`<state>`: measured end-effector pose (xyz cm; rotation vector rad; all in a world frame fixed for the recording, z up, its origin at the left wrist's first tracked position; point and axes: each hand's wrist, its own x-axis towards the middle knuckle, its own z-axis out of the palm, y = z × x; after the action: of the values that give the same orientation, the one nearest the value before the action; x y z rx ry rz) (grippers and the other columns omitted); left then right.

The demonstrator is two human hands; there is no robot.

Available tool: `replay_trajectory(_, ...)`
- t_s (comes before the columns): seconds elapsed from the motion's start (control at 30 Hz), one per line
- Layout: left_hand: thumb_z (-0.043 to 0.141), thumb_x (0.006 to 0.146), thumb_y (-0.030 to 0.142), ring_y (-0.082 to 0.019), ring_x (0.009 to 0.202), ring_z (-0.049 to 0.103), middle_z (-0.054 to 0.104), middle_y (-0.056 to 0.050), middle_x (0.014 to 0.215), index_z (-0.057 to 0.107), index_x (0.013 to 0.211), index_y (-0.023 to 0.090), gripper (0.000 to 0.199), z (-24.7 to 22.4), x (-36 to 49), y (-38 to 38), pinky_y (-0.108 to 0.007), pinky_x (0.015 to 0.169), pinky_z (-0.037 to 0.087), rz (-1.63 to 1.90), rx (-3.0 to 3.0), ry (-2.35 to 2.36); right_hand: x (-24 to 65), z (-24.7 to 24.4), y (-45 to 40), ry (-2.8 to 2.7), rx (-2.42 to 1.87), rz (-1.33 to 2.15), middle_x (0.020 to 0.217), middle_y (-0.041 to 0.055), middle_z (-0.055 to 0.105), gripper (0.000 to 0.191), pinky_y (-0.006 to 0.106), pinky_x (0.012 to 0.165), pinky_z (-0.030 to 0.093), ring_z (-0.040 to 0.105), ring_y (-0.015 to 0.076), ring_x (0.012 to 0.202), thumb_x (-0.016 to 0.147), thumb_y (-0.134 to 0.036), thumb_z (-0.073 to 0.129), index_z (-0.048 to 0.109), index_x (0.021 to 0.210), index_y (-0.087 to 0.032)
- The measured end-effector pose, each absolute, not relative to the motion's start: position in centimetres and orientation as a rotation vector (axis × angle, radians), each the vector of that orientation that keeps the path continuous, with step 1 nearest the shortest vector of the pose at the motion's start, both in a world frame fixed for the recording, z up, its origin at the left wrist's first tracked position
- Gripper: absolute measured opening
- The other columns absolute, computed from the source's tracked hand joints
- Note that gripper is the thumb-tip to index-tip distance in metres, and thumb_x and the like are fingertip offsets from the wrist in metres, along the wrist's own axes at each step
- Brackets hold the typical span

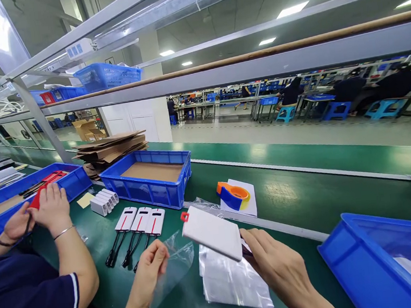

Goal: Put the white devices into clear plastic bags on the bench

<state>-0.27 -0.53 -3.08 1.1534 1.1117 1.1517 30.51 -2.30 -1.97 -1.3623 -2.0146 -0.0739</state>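
Note:
My left hand pinches the edge of a clear plastic bag, which hangs loosely beside it. In my right hand is a white flat rectangular device, gripped at its right end and tilted. A small red loop sticks out at its far left corner. The device is just right of the bag, above a stack of clear plastic bags lying on the green bench. Left of my hands lie three white devices with red stripes and black cables.
A co-worker's hands handle something red at the left. White block-shaped pieces stand near a blue tray. Rolls of orange and blue tape lie on white paper. A blue bin stands at right; a shelf rail crosses above.

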Motion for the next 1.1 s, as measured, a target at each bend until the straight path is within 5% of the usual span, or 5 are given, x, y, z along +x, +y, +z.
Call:
replay_trajectory(0.2, 0.071, 0.079, 0.072, -0.008, 0.053, 0.025, 0.036, 0.009, 0.053, 0.053, 0.074, 0.019, 0.057, -3.7, -2.2, -0.7, -0.02, 0.05, 0.021, 1.235, 1.094, 1.118, 29.6, -1.1, -3.9, -2.14, -1.275, -0.615, 0.1, 0.0134, 0.078, 0.033, 0.033, 0.072, 0.045, 0.07, 0.0257, 0.087, 0.106, -0.016, 0.041, 0.066, 0.127, -0.015)
replay_trajectory(0.4, 0.069, 0.084, 0.069, -0.009, 0.053, 0.03, 0.04, 0.007, 0.054, 0.054, 0.072, 0.018, 0.054, -3.3, -2.7, -0.6, -0.02, 0.052, 0.024, 1.23, 1.194, 1.105, 29.6, 0.5, -3.5, -2.107, -1.178, 0.223, 0.078, 0.0045, 0.072, 0.023, 0.027, 0.055, 0.044, 0.063, 0.0195, 0.063, 0.103, -0.031, 0.049, 0.071, 0.102, -0.022)
replay_trajectory(0.53, 0.062, 0.087, 0.072, -0.009, 0.051, 0.032, 0.042, 0.006, 0.053, 0.055, 0.07, 0.018, 0.057, -2.3, -2.9, -0.2, -0.021, 0.051, 0.025, 1.188, 1.323, 1.105, 30.3, 1.5, -3.9, -1.964, -1.287, 0.722, 0.065, 0.0011, 0.063, 0.043, 0.026, 0.051, 0.041, 0.053, 0.0175, 0.057, 0.101, -0.052, 0.048, 0.07, 0.08, -0.02)
replay_trajectory(0.77, 0.057, 0.091, 0.07, -0.011, 0.053, 0.042, 0.05, 0.003, 0.056, 0.063, 0.071, 0.016, 0.058, -0.6, -2.5, 0.1, -0.024, 0.055, 0.033, 1.1, 1.544, 1.056, 33.2, 1.0, -4.5, -1.981, -1.491, 0.741, 0.086, 0.0075, 0.078, 0.052, 0.029, 0.068, 0.057, 0.071, 0.0275, 0.081, 0.092, -0.066, 0.051, 0.079, 0.079, -0.025)
replay_trajectory(1.1, 0.053, 0.096, 0.065, -0.012, 0.057, 0.045, 0.052, 0.002, 0.059, 0.065, 0.073, 0.016, 0.055, -0.1, -2.4, 0.3, -0.025, 0.058, 0.033, 0.984, 1.653, 1.027, 34.8, 1.6, -4.6, -2.186, -1.476, 0.732, 0.08, 0.0065, 0.076, 0.045, 0.028, 0.068, 0.056, 0.069, 0.025, 0.077, 0.093, -0.059, 0.055, 0.079, 0.08, -0.023)
